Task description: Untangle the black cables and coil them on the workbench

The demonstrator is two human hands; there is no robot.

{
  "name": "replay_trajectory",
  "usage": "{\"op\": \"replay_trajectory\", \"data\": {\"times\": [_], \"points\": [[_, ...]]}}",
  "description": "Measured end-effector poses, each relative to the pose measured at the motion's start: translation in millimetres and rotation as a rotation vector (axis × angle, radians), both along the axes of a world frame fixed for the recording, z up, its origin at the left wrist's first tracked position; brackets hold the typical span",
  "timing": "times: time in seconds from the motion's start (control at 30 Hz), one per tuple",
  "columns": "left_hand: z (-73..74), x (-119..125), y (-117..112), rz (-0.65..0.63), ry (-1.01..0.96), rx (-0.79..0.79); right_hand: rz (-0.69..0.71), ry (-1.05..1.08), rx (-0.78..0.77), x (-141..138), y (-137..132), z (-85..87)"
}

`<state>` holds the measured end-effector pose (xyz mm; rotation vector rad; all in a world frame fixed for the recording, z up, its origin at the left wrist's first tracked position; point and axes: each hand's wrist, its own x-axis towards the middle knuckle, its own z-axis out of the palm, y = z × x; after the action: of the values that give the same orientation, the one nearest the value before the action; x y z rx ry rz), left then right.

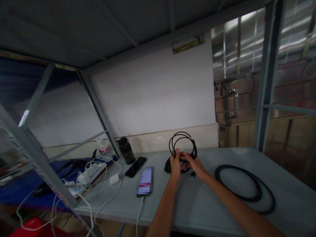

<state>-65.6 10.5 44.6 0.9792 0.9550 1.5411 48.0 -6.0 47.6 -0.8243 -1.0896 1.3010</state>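
Both my hands hold a coil of thin black cable [195, 147] upright above the grey tabletop. My left hand [175, 162] is closed on the loops at the lower left. My right hand [196, 165] grips the lower right side, its fingers curled inward and partly hidden. Behind my left wrist, more dark cable [168, 166] shows low against the table, and I cannot tell if it belongs to the same coil. A small dark cable end [193, 173] hangs or lies beneath my right hand. To the right, a larger black cable coil [256, 187] lies in loose loops beside my right forearm.
Left of my hands lie a lit phone [145, 182] with a white charging cord, a dark phone [135, 167] and a white charger [114, 179]. A dark bottle [126, 150] stands behind them. A power strip [91, 172] with tangled cords borders the metal frame post [37, 158].
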Motion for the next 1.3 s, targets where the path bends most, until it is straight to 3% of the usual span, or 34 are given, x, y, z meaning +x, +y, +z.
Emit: {"op": "replay_trajectory", "data": {"times": [0.17,0.33,0.47,0.8,0.97,1.1,1.2,1.3], "points": [[-6.7,2.0,6.4,-0.007,-0.055,0.057,-0.112,0.002,-0.054,-0.5,5.6,-4.0],[-9.0,0.8,14.4,-0.006,-0.167,0.15,-0.287,-0.056,0.016,3.1,12.2,-10.1],[-7.6,0.2,16.0,-0.068,-0.263,0.132,-0.381,-0.109,0.023,5.5,19.3,-18.9],[-5.8,-0.6,12.0,-0.039,-0.03,0.173,-0.444,-0.127,0.032,7.8,26.7,-30.2],[-2.3,-5.9,11.9,0.117,0.142,0.248,-0.399,-0.094,0.033,9.5,28.1,-29.1],[13.8,-44.5,31.6,0.358,0.277,0.274,-0.33,-0.026,0.024,8.9,28.9,-28.8],[33.2,-106.8,55.1,0.436,0.498,0.241,-0.303,0.004,0.019,6.7,28.0,-29.4],[46.3,-182.8,65.0,0.521,0.932,0.075,-0.281,0.004,0.024,3.7,25.7,-29.5]]}}
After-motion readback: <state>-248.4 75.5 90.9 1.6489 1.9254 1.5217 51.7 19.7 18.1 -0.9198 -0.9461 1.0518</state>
